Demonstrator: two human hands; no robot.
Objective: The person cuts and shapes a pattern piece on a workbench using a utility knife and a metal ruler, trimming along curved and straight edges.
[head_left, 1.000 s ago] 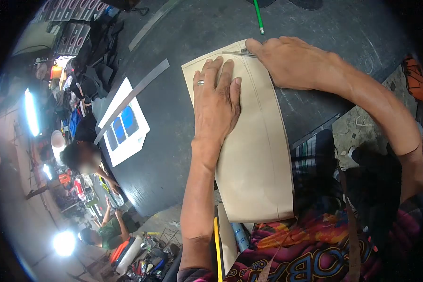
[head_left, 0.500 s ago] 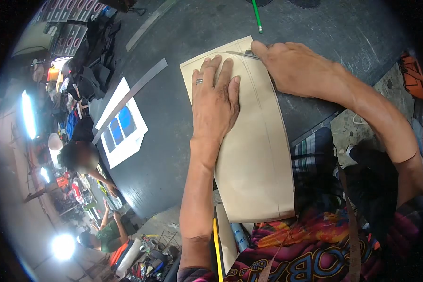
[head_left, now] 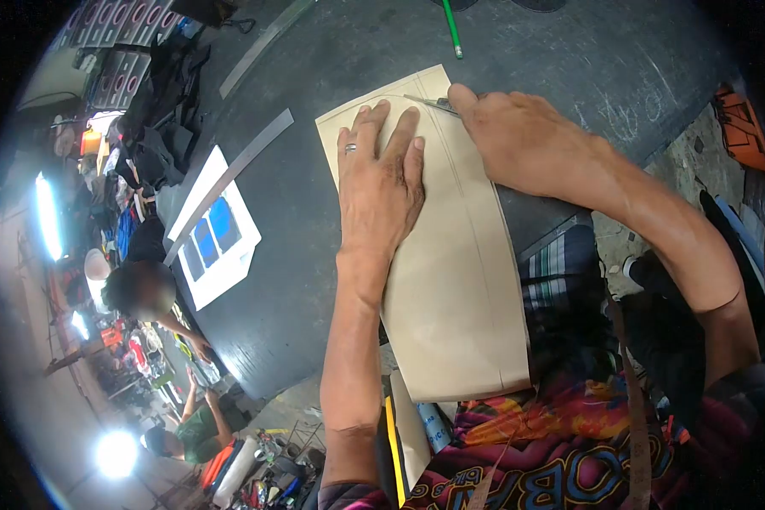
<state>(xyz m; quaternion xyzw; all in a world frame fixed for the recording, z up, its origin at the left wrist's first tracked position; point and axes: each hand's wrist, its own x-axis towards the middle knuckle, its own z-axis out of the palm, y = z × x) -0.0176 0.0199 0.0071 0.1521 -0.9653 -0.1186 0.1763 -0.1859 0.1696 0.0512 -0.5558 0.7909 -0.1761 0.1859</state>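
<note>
A long tan paper piece with pencil lines lies on the dark table, its lower end reaching over the near edge toward my body. My left hand is laid flat on its upper left part, fingers spread, a ring on one finger. At the upper right of the paper, my right hand is closed around a utility knife. Its thin blade points left and rests on or just over the paper near the drawn lines. Most of the knife's handle is hidden inside my fist.
The dark table carries a green pencil, a metal ruler across a white printed sheet, and another metal strip. Two other people are at the lower left. An orange item sits at the far right.
The view has shifted slightly, so the table things appear a little further left. My right hand and the knife have moved slightly down relative to the paper's top corner. My left hand stays flat.
</note>
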